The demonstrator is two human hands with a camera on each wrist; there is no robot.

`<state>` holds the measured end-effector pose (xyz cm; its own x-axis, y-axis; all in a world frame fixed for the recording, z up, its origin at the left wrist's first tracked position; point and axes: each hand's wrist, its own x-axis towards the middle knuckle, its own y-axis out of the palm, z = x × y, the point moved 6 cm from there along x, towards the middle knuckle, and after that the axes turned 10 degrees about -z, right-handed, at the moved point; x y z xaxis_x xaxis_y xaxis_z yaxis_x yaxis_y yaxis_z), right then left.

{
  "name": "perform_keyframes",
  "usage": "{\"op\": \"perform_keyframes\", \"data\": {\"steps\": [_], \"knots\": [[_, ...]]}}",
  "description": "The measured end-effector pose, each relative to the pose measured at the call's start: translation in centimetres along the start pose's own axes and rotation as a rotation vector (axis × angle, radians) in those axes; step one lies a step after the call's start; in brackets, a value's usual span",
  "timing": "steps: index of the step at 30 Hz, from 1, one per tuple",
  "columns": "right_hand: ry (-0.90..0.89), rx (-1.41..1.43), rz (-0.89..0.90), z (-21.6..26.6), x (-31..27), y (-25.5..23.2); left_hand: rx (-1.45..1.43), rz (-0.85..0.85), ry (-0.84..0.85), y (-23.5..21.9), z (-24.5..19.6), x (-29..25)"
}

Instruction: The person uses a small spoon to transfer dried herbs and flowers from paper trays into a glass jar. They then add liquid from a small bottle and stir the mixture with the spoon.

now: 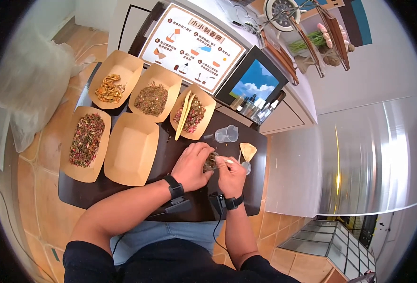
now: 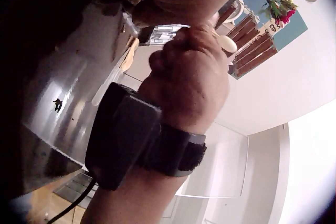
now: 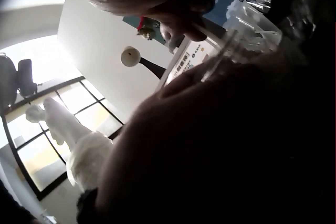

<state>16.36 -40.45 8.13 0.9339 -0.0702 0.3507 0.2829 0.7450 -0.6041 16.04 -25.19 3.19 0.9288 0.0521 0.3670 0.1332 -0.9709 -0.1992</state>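
Observation:
On the dark table, my left hand (image 1: 192,165) grips a small clear jar (image 1: 210,162) with dark bits inside, its fingers curled round the side. My right hand (image 1: 231,178) is over the jar's mouth and pinches a pale rod (image 1: 229,162). The rod's rounded, cream-coloured end (image 2: 227,44) sticks out past the right fist in the left wrist view; its lower part is hidden by the hands. In the right wrist view the clear wall of the jar (image 3: 223,56) appears between dark, blurred fingers. Just beyond the hands stands a clear measuring cup (image 1: 226,134).
Right of the hands lie a tan paper cone (image 1: 248,152) and a small clear round lid (image 1: 247,167). Paper trays hold dried petals (image 1: 87,140) and herbs (image 1: 153,99); one tray (image 1: 131,148) is bare. Wooden tongs (image 1: 184,115) lie across another. Behind stand dropper bottles (image 1: 253,106) and an instruction board (image 1: 192,47).

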Motion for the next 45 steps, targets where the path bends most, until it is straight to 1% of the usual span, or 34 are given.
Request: {"op": "perform_keyframes", "data": {"steps": [1,3,5,7,8,9,11,12,15,16,19,20,23,24,25,27,29,31,32,36,38,40,42,44,45], "knots": [[-0.003,0.002,-0.002,0.1,0.0,-0.2,0.009,0.000,-0.001,-0.1,0.1,0.1],[-0.017,0.006,-0.130,1.3,0.1,-1.2,-0.001,-0.005,-0.007,-0.4,0.0,0.1],[-0.004,0.018,-0.142,0.8,0.2,-1.1,-0.020,0.001,-0.009,-0.2,-0.1,0.1],[0.028,0.046,-0.027,-0.5,0.3,-0.2,0.007,-0.012,0.005,-0.1,0.1,0.0],[0.080,-0.014,-0.005,0.2,0.4,-0.6,0.008,-0.014,0.007,-0.1,0.1,0.1],[0.076,-0.010,-0.001,0.0,0.6,-0.4,-0.002,-0.017,0.007,-0.2,0.1,0.2],[0.056,0.129,-0.075,-0.3,0.5,-0.8,-0.017,-0.014,0.002,-0.2,0.1,0.0],[0.115,0.110,-0.034,-0.7,0.3,-0.6,-0.008,-0.013,0.003,-0.2,0.1,0.0],[0.089,0.016,0.005,-0.5,0.2,-0.4,-0.012,-0.003,0.002,0.0,0.0,0.0],[0.103,0.065,-0.022,-0.9,0.2,-0.8,-0.017,0.000,-0.006,-0.1,0.1,0.1],[0.111,0.124,0.000,0.1,0.1,-0.6,-0.007,-0.007,-0.004,-0.3,-0.1,0.1],[0.084,0.028,0.055,0.1,0.2,-0.3,-0.012,-0.002,-0.001,-0.1,-0.1,0.1],[0.124,0.044,-0.017,-0.6,0.6,-1.2,0.007,-0.011,0.007,-0.1,0.1,0.3],[0.137,0.149,-0.025,-0.7,0.4,-1.3,-0.001,-0.013,0.003,-0.3,-0.1,0.2],[0.140,0.149,-0.019,-0.7,0.3,-1.1,-0.011,-0.012,-0.003,-0.4,-0.2,0.1],[0.065,0.004,0.136,-0.2,0.2,-0.2,-0.002,-0.018,0.001,-0.1,0.1,0.0],[0.061,0.025,0.097,-0.4,0.1,-0.3,0.008,-0.024,0.014,0.1,0.0,0.1],[0.007,0.030,-0.015,-0.1,0.1,-1.0,-0.019,-0.018,0.001,-0.2,0.1,0.1],[-0.013,-0.022,0.016,0.2,0.0,-0.8,-0.017,-0.019,-0.006,-0.3,0.1,-0.1],[0.009,-0.024,0.000,1.0,0.5,-0.9,-0.008,-0.006,-0.008,-0.1,-0.1,0.2],[-0.097,-0.028,-0.077,2.1,0.7,-1.5,-0.014,-0.005,-0.029,-0.2,0.1,0.0],[-0.080,-0.034,-0.054,0.9,0.6,-0.9,-0.006,-0.012,-0.014,-0.2,0.0,0.1],[-0.069,-0.038,-0.036,0.9,0.7,-0.6,-0.017,-0.011,-0.007,-0.1,-0.1,0.1],[-0.081,-0.006,-0.140,1.5,0.5,-1.4,-0.023,-0.016,-0.014,-0.3,0.0,0.0],[-0.078,-0.007,-0.138,1.1,0.4,-1.2,-0.012,-0.016,-0.012,-0.3,0.0,0.1]]}}
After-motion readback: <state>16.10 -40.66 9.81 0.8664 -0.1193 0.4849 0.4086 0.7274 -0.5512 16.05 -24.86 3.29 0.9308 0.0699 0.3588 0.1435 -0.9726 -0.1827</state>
